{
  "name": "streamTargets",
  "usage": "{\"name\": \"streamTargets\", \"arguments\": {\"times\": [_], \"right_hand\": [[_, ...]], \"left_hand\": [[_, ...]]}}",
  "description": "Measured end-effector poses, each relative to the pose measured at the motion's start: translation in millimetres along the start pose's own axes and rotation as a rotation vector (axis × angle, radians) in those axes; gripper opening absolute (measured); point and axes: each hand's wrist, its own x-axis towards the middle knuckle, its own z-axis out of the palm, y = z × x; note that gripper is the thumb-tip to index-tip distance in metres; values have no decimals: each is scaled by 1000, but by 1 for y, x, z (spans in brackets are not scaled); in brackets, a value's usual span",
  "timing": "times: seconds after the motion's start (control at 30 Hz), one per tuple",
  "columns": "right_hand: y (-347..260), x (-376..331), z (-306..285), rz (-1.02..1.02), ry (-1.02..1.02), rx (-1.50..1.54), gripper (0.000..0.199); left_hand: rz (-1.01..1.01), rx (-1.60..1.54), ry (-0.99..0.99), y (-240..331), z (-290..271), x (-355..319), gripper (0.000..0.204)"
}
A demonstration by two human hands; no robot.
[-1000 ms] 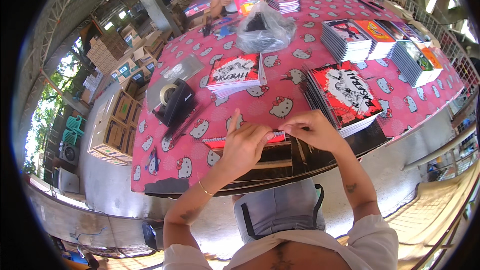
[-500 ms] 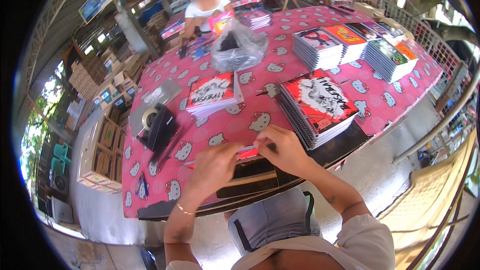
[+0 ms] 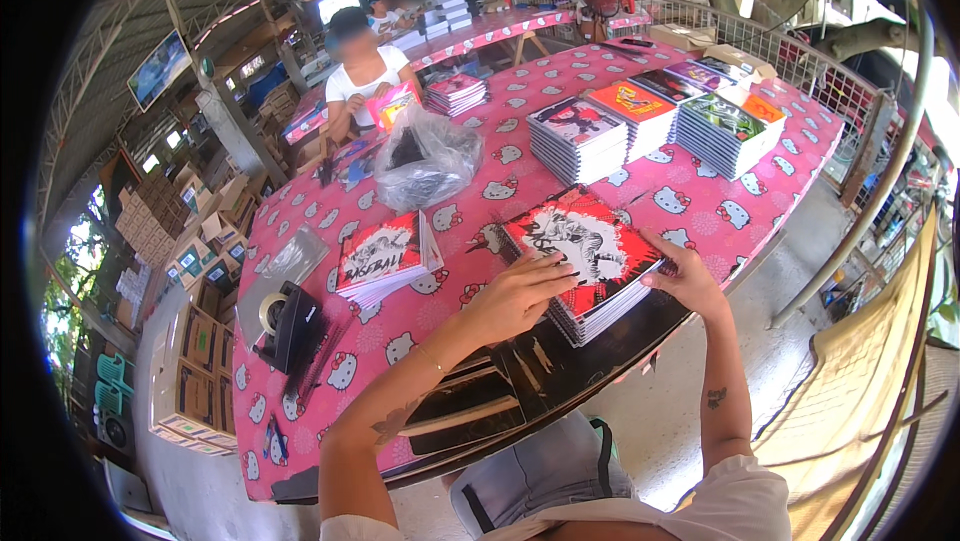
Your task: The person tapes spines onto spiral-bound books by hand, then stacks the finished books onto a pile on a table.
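Red-black-white spiral-bound paper notebook stack (image 3: 592,233), centre-right of frame.
Left hand (image 3: 515,297) unclenched atop; right hand (image 3: 690,277) grasping edge; probably heavy, slippery; grip opposite sides.

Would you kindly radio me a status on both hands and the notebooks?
Left hand on top of the red notebook stack. Right hand at the stack's right edge. Black tape dispenser off left, apart from both hands.

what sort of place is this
Probably a workshop where notebooks are put together or packed: stacks of spiral-bound notebooks stand on a pink-covered table, a tape dispenser sits among them, and cardboard boxes are piled on the floor.
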Motion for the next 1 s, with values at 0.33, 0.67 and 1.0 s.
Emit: {"name": "streamTargets", "arguments": {"times": [0.33,0.67,1.0], "right_hand": [[-26,-47,-32,-89,530,-109,70],[-140,-6,136,-474,30,136,59],[-84,-28,216,-18,-130,684,31]], "left_hand": [[-639,416,213,-92,-108,-130,42],[-412,815,606,-19,-121,-136,13],[-294,536,243,123,-136,-88,21]]}}
